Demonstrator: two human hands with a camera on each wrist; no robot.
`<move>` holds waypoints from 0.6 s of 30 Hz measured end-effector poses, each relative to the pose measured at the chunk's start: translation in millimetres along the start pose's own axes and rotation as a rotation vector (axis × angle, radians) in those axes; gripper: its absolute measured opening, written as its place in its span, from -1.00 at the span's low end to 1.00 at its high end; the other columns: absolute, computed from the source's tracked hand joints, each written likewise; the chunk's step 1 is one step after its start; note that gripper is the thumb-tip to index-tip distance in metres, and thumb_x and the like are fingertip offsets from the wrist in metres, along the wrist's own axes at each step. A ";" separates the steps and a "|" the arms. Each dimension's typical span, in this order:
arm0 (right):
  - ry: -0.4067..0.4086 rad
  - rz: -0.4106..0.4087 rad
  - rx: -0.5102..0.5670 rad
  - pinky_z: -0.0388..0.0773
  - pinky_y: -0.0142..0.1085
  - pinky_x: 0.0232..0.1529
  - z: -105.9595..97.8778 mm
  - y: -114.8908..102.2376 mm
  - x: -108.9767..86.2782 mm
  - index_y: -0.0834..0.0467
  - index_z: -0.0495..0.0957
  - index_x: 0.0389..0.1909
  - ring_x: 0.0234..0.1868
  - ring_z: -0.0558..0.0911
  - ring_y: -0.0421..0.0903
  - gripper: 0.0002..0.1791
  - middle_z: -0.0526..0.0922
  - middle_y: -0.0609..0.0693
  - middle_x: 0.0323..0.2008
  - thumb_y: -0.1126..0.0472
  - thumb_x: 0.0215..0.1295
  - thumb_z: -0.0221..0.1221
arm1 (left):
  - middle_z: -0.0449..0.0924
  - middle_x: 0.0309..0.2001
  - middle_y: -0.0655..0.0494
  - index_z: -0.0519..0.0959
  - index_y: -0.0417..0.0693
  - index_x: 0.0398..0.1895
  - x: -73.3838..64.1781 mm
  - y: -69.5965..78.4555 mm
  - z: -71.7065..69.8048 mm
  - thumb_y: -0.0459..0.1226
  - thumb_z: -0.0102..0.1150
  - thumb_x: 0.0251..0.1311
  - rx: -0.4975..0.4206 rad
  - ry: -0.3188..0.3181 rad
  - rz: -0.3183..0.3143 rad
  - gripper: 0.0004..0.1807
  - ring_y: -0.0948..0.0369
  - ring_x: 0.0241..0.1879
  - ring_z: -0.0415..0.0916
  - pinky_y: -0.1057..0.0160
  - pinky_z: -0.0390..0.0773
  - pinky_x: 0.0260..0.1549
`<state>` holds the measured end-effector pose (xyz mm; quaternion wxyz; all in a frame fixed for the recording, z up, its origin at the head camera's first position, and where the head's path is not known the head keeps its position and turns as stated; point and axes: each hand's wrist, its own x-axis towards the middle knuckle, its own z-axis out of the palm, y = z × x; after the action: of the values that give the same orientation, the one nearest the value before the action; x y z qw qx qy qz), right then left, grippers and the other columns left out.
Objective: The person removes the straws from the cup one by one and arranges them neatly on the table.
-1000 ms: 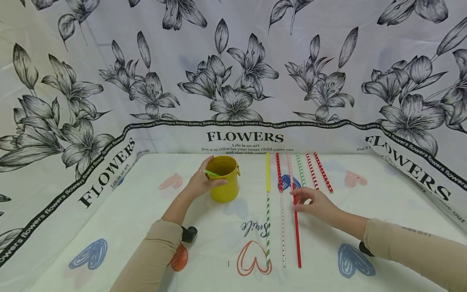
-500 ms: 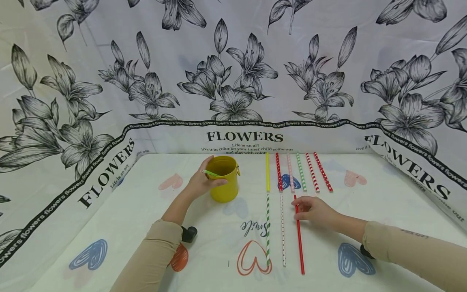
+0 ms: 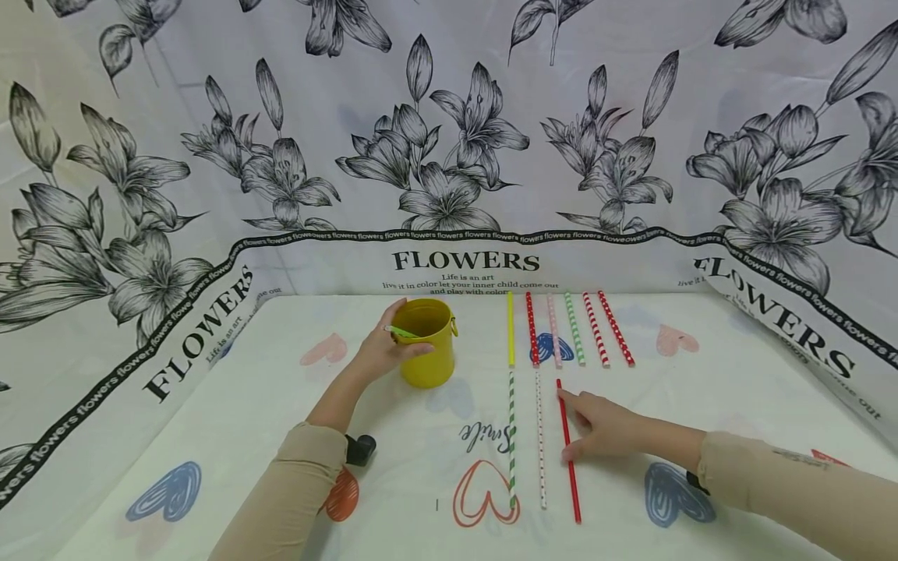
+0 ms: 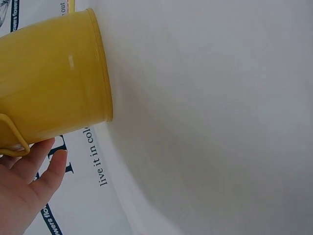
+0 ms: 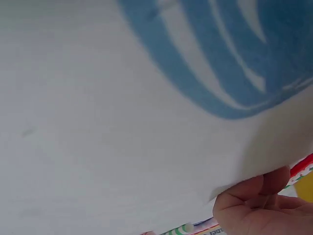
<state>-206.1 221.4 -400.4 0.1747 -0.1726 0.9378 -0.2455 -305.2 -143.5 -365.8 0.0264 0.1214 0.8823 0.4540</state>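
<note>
My left hand [image 3: 382, 347] grips the side of a small yellow bucket [image 3: 431, 362], thumb over its front and fingers behind. The left wrist view shows the bucket [image 4: 54, 73] with its wire handle near my fingers. A green straw [image 3: 403, 333] pokes out at the bucket's rim. At the right, a plain red straw [image 3: 574, 491] lies on the cloth, pointing away from me. My right hand [image 3: 606, 425] touches it with the index fingertip near its far end and the thumb lower down. In the right wrist view only part of my right hand [image 5: 259, 210] shows.
A far row holds several straws, among them a yellow straw [image 3: 510, 331], a pink straw [image 3: 554, 331] and a green striped straw [image 3: 575, 331]. Left of the red straw lie a white dotted straw [image 3: 540, 444] and a green-and-white striped straw [image 3: 512, 444]. Flower-printed cloth rises behind.
The right hand has moved the red straw towards me, away from the pink one, and its pinch has spread into index and thumb set apart along it. The left hand stays on the bucket.
</note>
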 end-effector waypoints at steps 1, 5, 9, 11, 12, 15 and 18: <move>-0.001 0.008 -0.011 0.24 -0.32 -0.34 -0.1 -1.6 0.2 0.35 0.16 0.49 -0.33 0.34 -0.11 0.12 0.33 -0.03 -0.38 -0.04 0.01 0.51 | 0.18 0.50 -0.12 -0.17 -0.05 0.62 -0.2 -0.1 -0.3 -0.08 0.46 0.15 0.000 0.000 0.002 0.17 -0.11 0.44 0.21 -0.19 0.13 0.46; -0.010 0.046 -0.024 0.39 -0.25 -0.21 -2.8 -6.4 2.0 0.36 0.13 0.49 -0.21 0.40 -0.08 0.14 0.41 0.00 -0.27 -0.03 0.02 0.51 | 0.18 0.50 -0.11 -0.17 -0.03 0.62 -1.6 1.3 -0.6 -0.07 0.46 0.15 0.001 -0.006 -0.009 0.17 -0.10 0.44 0.21 -0.18 0.12 0.46; -0.014 0.086 -0.039 0.53 0.01 0.14 -5.6 -8.6 4.4 0.36 0.10 0.51 0.00 0.47 0.00 0.16 0.52 0.08 0.03 -0.07 0.02 0.51 | 0.18 0.51 -0.10 -0.17 -0.01 0.62 -2.5 2.8 -1.1 -0.06 0.46 0.15 0.001 -0.011 -0.020 0.17 -0.10 0.45 0.20 -0.19 0.11 0.47; -0.013 0.102 -0.044 0.47 0.11 0.25 -6.7 -9.0 5.3 0.35 0.10 0.51 0.06 0.47 0.04 0.17 0.52 0.14 0.14 -0.08 0.02 0.51 | 0.17 0.51 -0.10 -0.18 -0.01 0.62 -2.3 3.2 -1.0 -0.06 0.46 0.15 -0.001 -0.014 -0.016 0.17 -0.10 0.45 0.19 -0.19 0.10 0.47; -0.013 0.110 -0.046 0.44 0.14 0.28 -7.0 -9.2 5.6 0.35 0.11 0.51 0.08 0.48 0.05 0.17 0.51 0.16 0.18 -0.08 0.01 0.51 | 0.17 0.51 -0.10 -0.18 -0.02 0.62 -2.1 3.2 -0.9 -0.06 0.45 0.15 -0.002 -0.015 -0.012 0.17 -0.10 0.45 0.19 -0.19 0.11 0.47; -0.014 0.119 -0.050 0.46 0.11 0.26 -6.8 -8.9 6.8 0.35 0.13 0.50 0.05 0.47 0.04 0.16 0.53 0.14 0.13 -0.06 0.00 0.52 | 0.16 0.51 -0.10 -0.18 -0.03 0.62 -1.9 2.8 -0.7 -0.06 0.45 0.16 -0.002 -0.014 -0.008 0.17 -0.10 0.45 0.19 -0.18 0.11 0.47; -0.016 0.117 -0.053 0.51 0.03 0.17 -6.0 -9.0 6.7 0.35 0.15 0.49 0.00 0.47 0.01 0.15 0.53 0.08 0.02 -0.04 -0.02 0.53 | 0.16 0.51 -0.10 -0.17 -0.03 0.62 -2.0 2.7 -0.7 -0.06 0.46 0.15 -0.001 -0.011 -0.012 0.17 -0.10 0.45 0.19 -0.18 0.12 0.47</move>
<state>-212.4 213.7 -392.4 0.1916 -0.1238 0.9510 -0.2087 -302.8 -143.0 -363.3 0.0343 0.1186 0.8827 0.4534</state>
